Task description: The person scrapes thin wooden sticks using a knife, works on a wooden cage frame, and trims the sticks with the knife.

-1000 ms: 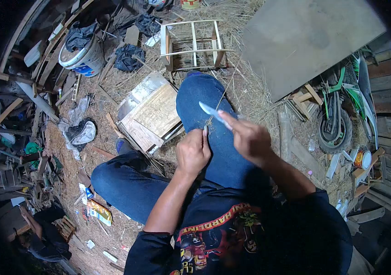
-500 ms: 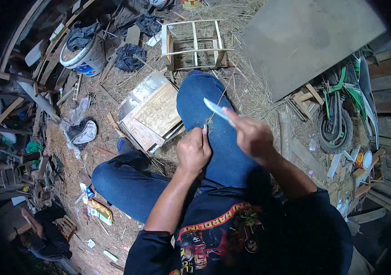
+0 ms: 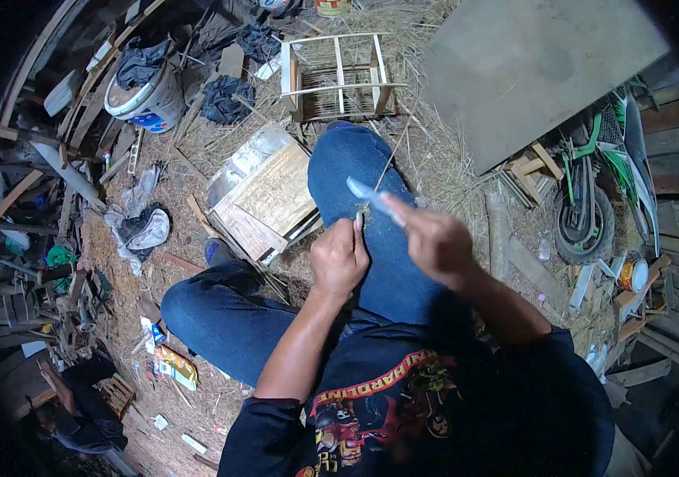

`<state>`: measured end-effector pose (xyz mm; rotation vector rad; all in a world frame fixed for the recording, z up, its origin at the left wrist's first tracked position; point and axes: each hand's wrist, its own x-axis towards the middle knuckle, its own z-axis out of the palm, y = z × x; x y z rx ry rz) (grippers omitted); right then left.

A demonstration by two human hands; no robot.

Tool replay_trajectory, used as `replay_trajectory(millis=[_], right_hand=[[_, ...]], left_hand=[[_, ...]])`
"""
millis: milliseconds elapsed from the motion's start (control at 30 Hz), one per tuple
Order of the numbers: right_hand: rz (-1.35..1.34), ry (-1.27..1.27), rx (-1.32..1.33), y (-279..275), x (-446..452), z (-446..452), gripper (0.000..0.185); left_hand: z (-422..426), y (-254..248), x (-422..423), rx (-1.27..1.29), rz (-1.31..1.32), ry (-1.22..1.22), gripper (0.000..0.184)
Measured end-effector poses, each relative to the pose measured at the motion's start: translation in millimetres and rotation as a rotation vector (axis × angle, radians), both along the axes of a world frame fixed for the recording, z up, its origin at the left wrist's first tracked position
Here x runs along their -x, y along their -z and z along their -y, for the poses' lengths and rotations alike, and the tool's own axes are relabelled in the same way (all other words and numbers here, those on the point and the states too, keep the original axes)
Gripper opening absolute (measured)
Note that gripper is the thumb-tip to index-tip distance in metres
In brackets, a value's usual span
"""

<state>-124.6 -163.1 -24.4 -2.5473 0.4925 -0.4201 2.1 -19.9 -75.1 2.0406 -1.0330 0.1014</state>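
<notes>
My right hand (image 3: 437,242) is closed round a knife, its pale blade (image 3: 361,189) pointing up and left over my thigh. My left hand (image 3: 339,258) is pinched on the lower end of a thin stick (image 3: 388,168), just below and left of the blade. The stick slants up and right across my jeans (image 3: 347,155). Small shavings lie on the denim near my left fingertips. Whether the blade touches the stick cannot be made out.
A slatted wooden frame (image 3: 339,83) stands ahead on straw-strewn ground, with boards (image 3: 268,191) at left. A bucket (image 3: 144,99) is farther left. A large panel (image 3: 538,71) and a green motorbike (image 3: 590,187) are at right. Another person (image 3: 77,409) sits lower left.
My right hand moved the knife slightly down and right, then back up and left. My left hand has stayed nearly in place on the stick.
</notes>
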Motion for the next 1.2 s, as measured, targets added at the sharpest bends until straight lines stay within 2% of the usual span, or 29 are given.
replay_trajectory(millis=[100, 233, 300, 367, 433, 500, 567, 600, 700, 767, 833, 900, 967, 1000, 1100, 1167, 1200], right_hand=[[-0.067, -0.074, 0.005, -10.2, 3.0, -7.7, 0.049], [0.031, 0.031, 0.026, -0.2, -2.2, 5.8, 0.05], [-0.084, 0.016, 0.062, -5.3, 1.5, -8.7, 0.048], [-0.005, -0.064, 0.053, -7.2, 2.5, -11.4, 0.047], [-0.051, 0.018, 0.102, -6.8, -1.3, -4.7, 0.047], [0.013, 0.079, 0.126, -2.3, -2.3, 0.4, 0.049], [-0.118, -0.014, 0.119, -10.0, 1.5, -10.9, 0.051], [-0.024, -0.044, 0.102, -10.7, 3.5, -21.4, 0.054], [-0.021, 0.012, 0.127, -5.6, 0.3, -3.5, 0.055], [-0.04, 0.049, 0.112, -10.6, -1.4, -1.6, 0.054], [-0.088, -0.062, 0.089, -14.9, 2.9, -17.9, 0.05], [-0.112, -0.057, 0.087, -17.0, 4.4, -18.6, 0.051], [-0.103, -0.072, -0.086, -14.4, 6.5, -8.0, 0.046], [-0.102, -0.073, -0.088, -15.5, 7.4, -5.7, 0.046], [0.12, 0.043, -0.289, -27.8, 6.7, 5.6, 0.039], [0.117, 0.155, -0.473, -41.6, 7.6, 13.6, 0.042], [0.084, 0.208, -0.663, -48.6, 6.9, 15.8, 0.043]], left_hand=[[0.2, 2.9, -0.7, 0.039, 0.01, 0.015, 0.026], [-0.7, 2.6, 0.2, 0.018, 0.011, 0.014, 0.026], [0.1, 3.0, 0.0, 0.033, 0.021, 0.016, 0.026], [0.2, 7.0, -0.6, 0.034, 0.018, 0.001, 0.026], [0.8, 2.2, -1.0, 0.027, 0.021, 0.006, 0.026], [-0.5, 1.7, 0.1, 0.023, 0.023, 0.011, 0.026], [0.0, 4.2, 0.7, 0.03, 0.006, -0.012, 0.026], [1.0, 3.5, 0.9, 0.033, 0.008, -0.01, 0.026], [-0.4, 2.7, 1.4, 0.032, -0.004, -0.012, 0.025], [-0.8, -0.2, 2.0, -0.002, 0.006, -0.014, 0.025], [0.1, 2.1, 2.2, 0.026, -0.006, -0.018, 0.024], [-1.2, 1.9, 3.0, 0.053, -0.02, -0.019, 0.024], [-6.4, -0.3, 0.7, 0.04, -0.077, -0.008, 0.024], [-8.7, -0.7, -1.3, 0.04, -0.12, 0.013, 0.022], [-13.8, -7.7, -11.6, 0.011, -0.245, 0.083, 0.027], [-15.0, -14.2, -18.3, -0.011, -0.296, 0.107, 0.03], [-15.7, -17.6, -19.6, -0.04, -0.348, 0.135, 0.034]])
